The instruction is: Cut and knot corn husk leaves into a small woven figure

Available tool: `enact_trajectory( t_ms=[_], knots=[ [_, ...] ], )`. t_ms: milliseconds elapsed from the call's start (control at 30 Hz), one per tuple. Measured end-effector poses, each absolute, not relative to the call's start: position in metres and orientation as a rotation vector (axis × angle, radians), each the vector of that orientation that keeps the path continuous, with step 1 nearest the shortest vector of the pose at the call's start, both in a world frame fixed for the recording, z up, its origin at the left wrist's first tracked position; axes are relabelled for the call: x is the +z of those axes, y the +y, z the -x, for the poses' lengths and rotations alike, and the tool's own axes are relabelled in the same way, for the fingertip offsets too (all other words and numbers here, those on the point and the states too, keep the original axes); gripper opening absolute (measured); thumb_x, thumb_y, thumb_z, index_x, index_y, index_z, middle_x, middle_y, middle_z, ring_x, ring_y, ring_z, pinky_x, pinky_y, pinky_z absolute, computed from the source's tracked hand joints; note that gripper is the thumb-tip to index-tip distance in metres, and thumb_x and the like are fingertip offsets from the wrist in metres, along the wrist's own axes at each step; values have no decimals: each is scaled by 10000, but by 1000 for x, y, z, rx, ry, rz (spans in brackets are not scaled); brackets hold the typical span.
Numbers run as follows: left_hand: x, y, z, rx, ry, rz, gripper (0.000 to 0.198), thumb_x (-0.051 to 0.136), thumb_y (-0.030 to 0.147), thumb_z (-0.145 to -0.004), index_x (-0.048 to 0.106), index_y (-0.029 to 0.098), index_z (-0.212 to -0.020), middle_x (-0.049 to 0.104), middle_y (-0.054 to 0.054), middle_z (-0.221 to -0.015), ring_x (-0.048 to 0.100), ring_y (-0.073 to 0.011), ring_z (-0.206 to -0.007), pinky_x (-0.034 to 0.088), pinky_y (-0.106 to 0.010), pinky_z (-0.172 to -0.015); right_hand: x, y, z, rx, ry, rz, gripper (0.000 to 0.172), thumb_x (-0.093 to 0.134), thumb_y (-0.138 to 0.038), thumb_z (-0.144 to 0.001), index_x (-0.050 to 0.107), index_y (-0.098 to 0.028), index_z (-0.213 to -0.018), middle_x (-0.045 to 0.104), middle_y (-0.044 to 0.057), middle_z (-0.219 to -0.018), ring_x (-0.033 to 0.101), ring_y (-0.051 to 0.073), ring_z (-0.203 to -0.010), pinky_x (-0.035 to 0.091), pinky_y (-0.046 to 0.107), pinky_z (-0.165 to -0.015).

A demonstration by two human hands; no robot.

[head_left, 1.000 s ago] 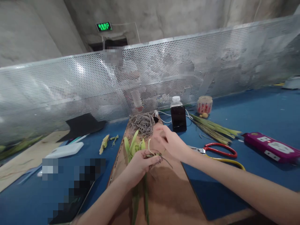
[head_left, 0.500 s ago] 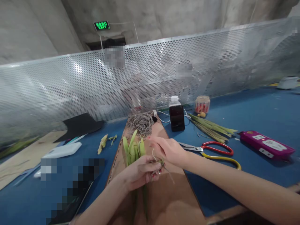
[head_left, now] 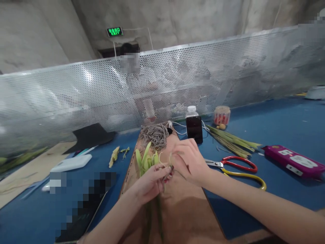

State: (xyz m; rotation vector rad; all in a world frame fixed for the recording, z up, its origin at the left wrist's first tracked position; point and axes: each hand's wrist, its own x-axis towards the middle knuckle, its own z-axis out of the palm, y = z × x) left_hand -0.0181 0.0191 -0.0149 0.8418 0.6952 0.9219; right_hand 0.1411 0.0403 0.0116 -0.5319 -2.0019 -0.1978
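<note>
My left hand [head_left: 156,180] is closed, thumb and fingers pinching a small knotted end of thin leaf strips. Green leaf strips [head_left: 147,161] stand up just behind it, broad and folded at the top, and long dark-green lengths hang down below the hand. To its right, my right hand [head_left: 189,162] is closed too, its fingertips drawn together over a thin strand that runs from the knot. The fingers partly hide the exact hold. Beneath both hands lies a long brown board [head_left: 182,210].
Grey cord [head_left: 157,135] is heaped on the board's far end. Right of it stand a dark bottle [head_left: 194,128] and a jar [head_left: 221,116]. Scissors [head_left: 238,166], loose leaf strips [head_left: 231,140] and a purple case [head_left: 291,161] lie rightward. A perforated metal screen [head_left: 101,91] spans the back.
My right hand has drawn back a little to the right of the left hand, its fingers bent more. The left hand keeps its pinch. The whole view has shifted slightly.
</note>
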Motion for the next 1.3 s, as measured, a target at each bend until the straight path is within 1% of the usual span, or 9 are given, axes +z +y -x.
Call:
enact_trajectory(
  t_ms=[67, 167, 300, 533, 933, 1033, 1100, 1200, 1300],
  knots=[
    [-14, 22, 22, 952, 682, -846, 155, 724, 233, -620, 634, 116, -666, 548, 9, -604, 461, -37, -522, 365, -147, -520, 13, 34, -144, -171, -2094, 491, 78, 442, -195, -833, 500, -156, -798, 583, 73, -759, 490, 190, -753, 413, 345, -691],
    [-13, 26, 27, 994, 670, -860, 147, 717, 235, -630, 638, 116, -664, 555, 7, -593, 473, -42, -517, 377, -156, -534, 8, 28, -144, -26, -2243, 613, 139, 481, -275, -837, 522, -151, -790, 579, 57, -717, 490, 182, -712, 428, 314, -639],
    [-13, 28, 29, 1050, 692, -876, 137, 737, 197, -601, 650, 122, -676, 576, 8, -603, 479, -41, -523, 379, -154, -550, -3, 30, -141, 124, -2285, 739, 136, 425, -194, -868, 553, -149, -870, 603, 56, -785, 533, 170, -751, 458, 296, -661],
    [-11, 28, 28, 1089, 725, -875, 146, 748, 193, -585, 661, 119, -675, 601, -2, -625, 497, -41, -549, 380, -138, -537, -9, 32, -146, -45, -2297, 678, 267, 353, -97, -843, 562, -136, -1004, 622, 110, -910, 567, 193, -838, 493, 334, -722],
    [-12, 28, 27, 1105, 737, -905, 158, 740, 220, -597, 669, 112, -688, 583, -2, -621, 468, -42, -537, 369, -146, -521, -13, 31, -145, -137, -2322, 664, 335, 332, -111, -849, 487, -86, -1145, 627, 158, -1015, 579, 233, -934, 491, 387, -780],
    [-13, 29, 28, 1107, 738, -920, 133, 726, 215, -617, 668, 114, -682, 563, 5, -619, 455, -41, -531, 371, -153, -525, -15, 32, -144, -24, -2366, 708, 380, 341, -99, -829, 468, -65, -1186, 597, 174, -1091, 571, 245, -977, 487, 388, -796],
    [-14, 29, 28, 1109, 742, -929, 123, 715, 215, -632, 667, 114, -684, 561, 2, -626, 458, -44, -538, 376, -157, -537, -13, 32, -144, 115, -2368, 755, 410, 347, -106, -824, 448, -88, -1222, 589, 151, -1123, 586, 232, -964, 496, 363, -780],
    [-14, 30, 29, 1104, 753, -948, 140, 714, 220, -632, 669, 103, -694, 578, -15, -663, 471, -51, -564, 374, -157, -543, -7, 30, -144, 290, -2357, 780, 414, 329, -123, -841, 450, -143, -1236, 617, 103, -1094, 608, 194, -920, 497, 316, -756],
    [-15, 31, 30, 1104, 766, -973, 156, 717, 226, -627, 673, 98, -705, 592, -27, -686, 485, -61, -591, 374, -162, -555, -1, 28, -145, 316, -2413, 829, 448, 325, -120, -830, 415, -127, -1268, 635, 120, -1048, 619, 203, -863, 496, 323, -713]
  ],
)
